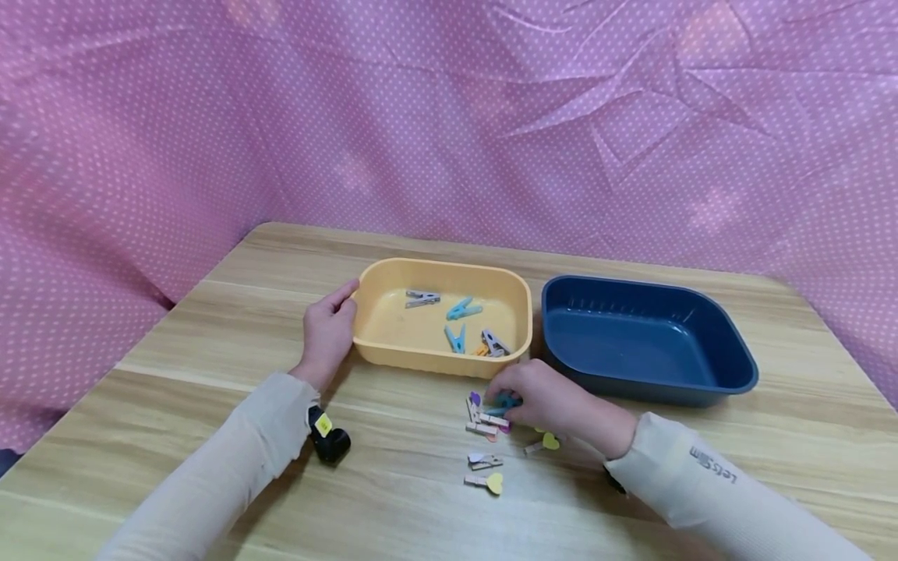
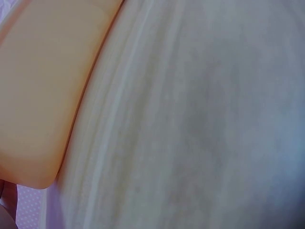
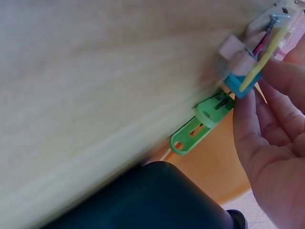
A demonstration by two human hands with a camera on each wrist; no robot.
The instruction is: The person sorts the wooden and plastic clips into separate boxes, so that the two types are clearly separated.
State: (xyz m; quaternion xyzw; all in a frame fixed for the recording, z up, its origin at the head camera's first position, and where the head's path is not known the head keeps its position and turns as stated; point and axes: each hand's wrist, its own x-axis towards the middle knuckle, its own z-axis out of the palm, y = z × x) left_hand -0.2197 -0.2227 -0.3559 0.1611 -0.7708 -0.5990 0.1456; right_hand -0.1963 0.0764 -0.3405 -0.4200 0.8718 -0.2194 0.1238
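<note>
My left hand [image 1: 328, 331] rests at the left end of a yellow plastic tub [image 1: 414, 360], fingers against its outer wall and rim. Several clothespins lie inside the tub, among them a light blue clothespin [image 1: 463, 309] and a greyish purple clothespin [image 1: 422, 298]. In front of the tub, my right hand [image 1: 543, 401] pinches a blue clothespin [image 3: 243, 86] between thumb and fingers. Small wooden clothespins [image 1: 482, 428] with coloured hearts crowd beside it, and a yellow piece overlaps it in the right wrist view. Close by is a green clothespin [image 3: 202, 124].
A dark blue tub [image 1: 648, 387] stands right of the yellow one, with no clothespins visible inside. Nearer on the wooden table [image 1: 393, 506] lie a wooden clothespin with a yellow heart [image 1: 494, 484] and several others. A pink dotted curtain [image 1: 435, 117] hangs behind.
</note>
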